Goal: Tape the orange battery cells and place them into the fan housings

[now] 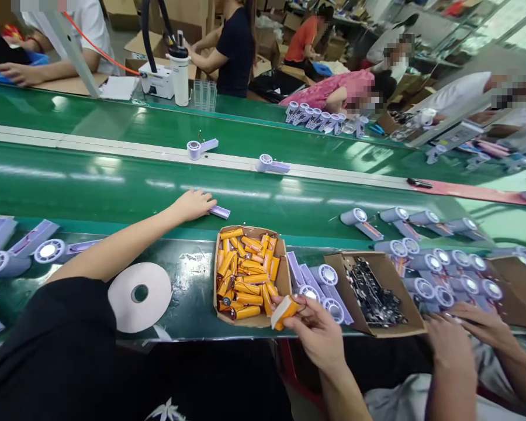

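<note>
My left hand (193,206) reaches out over the green belt, its fingers closed over a pale purple handheld fan housing. Only the housing's handle (220,211) sticks out to the right; the rest is hidden beneath the hand. Close to the table's near edge, my right hand (319,332) pinches an orange battery (291,305) with a strip of white tape (281,313) on its side. Directly left of that hand is an open cardboard box (253,320) full of orange wired batteries (248,278). A white tape roll (121,298) lies flat under my left forearm.
Purple fan housings (325,275) stand between the battery box and a carton of black parts (374,292). More housings (48,250) lie at the left. On the right, a co-worker's hands (477,321) are at the table edge. Two fans (267,164) rest on the belt's white divider.
</note>
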Motion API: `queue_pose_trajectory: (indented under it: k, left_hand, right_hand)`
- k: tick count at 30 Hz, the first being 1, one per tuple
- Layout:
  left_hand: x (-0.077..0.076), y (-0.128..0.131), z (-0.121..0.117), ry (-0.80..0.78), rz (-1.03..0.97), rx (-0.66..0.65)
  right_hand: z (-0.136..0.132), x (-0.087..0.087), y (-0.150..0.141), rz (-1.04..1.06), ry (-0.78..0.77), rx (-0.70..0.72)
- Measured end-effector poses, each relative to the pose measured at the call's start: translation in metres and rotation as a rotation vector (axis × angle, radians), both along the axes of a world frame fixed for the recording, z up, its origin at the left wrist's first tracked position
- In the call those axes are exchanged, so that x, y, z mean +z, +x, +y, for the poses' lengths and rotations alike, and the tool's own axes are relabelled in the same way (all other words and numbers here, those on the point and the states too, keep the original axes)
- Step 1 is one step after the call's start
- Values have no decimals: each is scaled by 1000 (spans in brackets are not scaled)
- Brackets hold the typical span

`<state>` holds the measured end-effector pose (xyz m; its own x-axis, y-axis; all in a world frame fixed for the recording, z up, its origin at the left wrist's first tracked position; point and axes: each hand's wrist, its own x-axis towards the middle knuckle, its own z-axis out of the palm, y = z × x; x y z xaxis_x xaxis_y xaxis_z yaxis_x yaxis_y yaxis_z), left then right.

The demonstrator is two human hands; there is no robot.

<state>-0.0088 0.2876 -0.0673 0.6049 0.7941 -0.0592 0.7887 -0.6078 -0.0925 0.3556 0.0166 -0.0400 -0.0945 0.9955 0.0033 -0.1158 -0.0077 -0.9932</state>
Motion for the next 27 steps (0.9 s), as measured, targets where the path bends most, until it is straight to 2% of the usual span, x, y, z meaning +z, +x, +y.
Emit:
queue_pose_trajectory:
  k: [3, 6, 10, 13, 18, 21, 24, 27]
  left_hand:
    - [-9, -25, 4, 67, -57, -151]
    - [-11, -25, 8, 61, -123, -223]
    - [-10, 0, 9, -78, -104, -177]
    - [-10, 17, 16, -114, -107, -96]
    - [1, 20, 43, -290, -151, -51]
    - [6, 17, 48, -293, -207, 18]
    - [6, 21, 41, -260, -251, 88]
    - [3, 29, 35, -258, -282, 121]
  right_hand:
    - [46, 8, -4, -54, 63, 25]
    - [112, 18, -30, -117, 183, 63]
    - [192, 23, -75, -214, 297, 193]
    - [233, 12, -96, -311, 367, 259]
    - [270, -27, -95, -421, 334, 240]
    - [278, -46, -89, -487, 328, 249]
    - [282, -54, -90, -614, 343, 285]
    - [281, -53, -93, -811, 344, 321]
